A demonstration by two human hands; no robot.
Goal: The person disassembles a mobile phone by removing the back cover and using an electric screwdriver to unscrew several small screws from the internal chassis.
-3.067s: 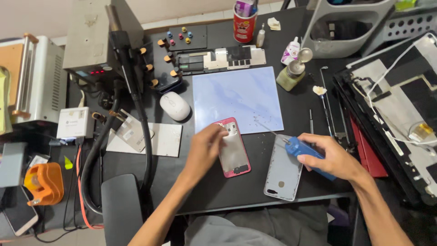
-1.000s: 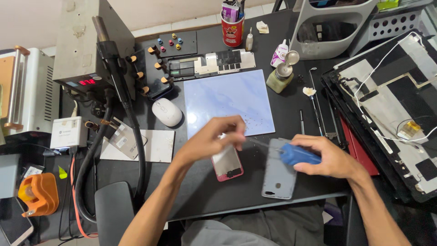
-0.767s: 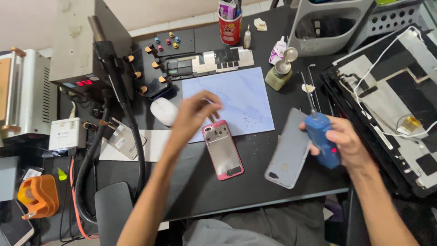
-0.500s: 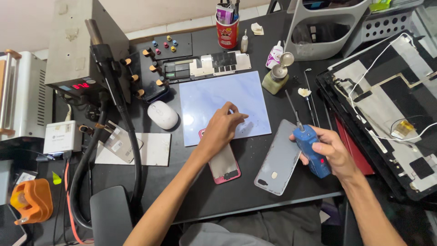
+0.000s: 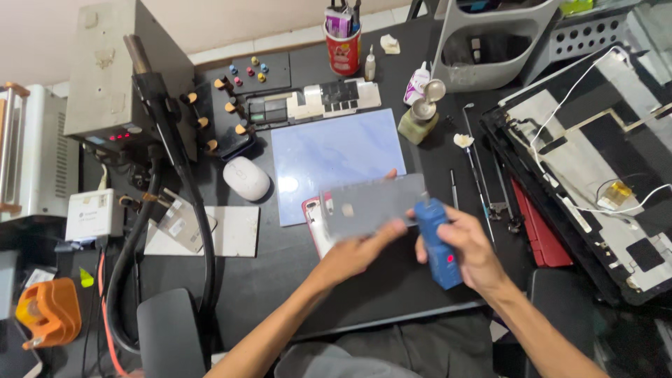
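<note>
My left hand [image 5: 353,252] holds a grey phone back cover [image 5: 371,205] lifted above the black table [image 5: 280,280], lying sideways. My right hand [image 5: 472,248] grips a blue electric screwdriver [image 5: 437,241] right beside the cover's right end. Under the cover, a pink-edged phone [image 5: 316,227] lies on the table, mostly hidden. A light blue work mat [image 5: 329,157] lies just beyond both hands.
A white mouse [image 5: 246,178] sits left of the mat. A grey hot-air station [image 5: 115,84] with black hoses stands at the left. A red cup of tools [image 5: 343,49], small bottles [image 5: 418,115] and an opened laptop shell [image 5: 602,161] lie at the back and right.
My left hand left the pink phone and picked up the grey back cover, lifting it over the phone. My right hand with the blue screwdriver moved in next to it.
</note>
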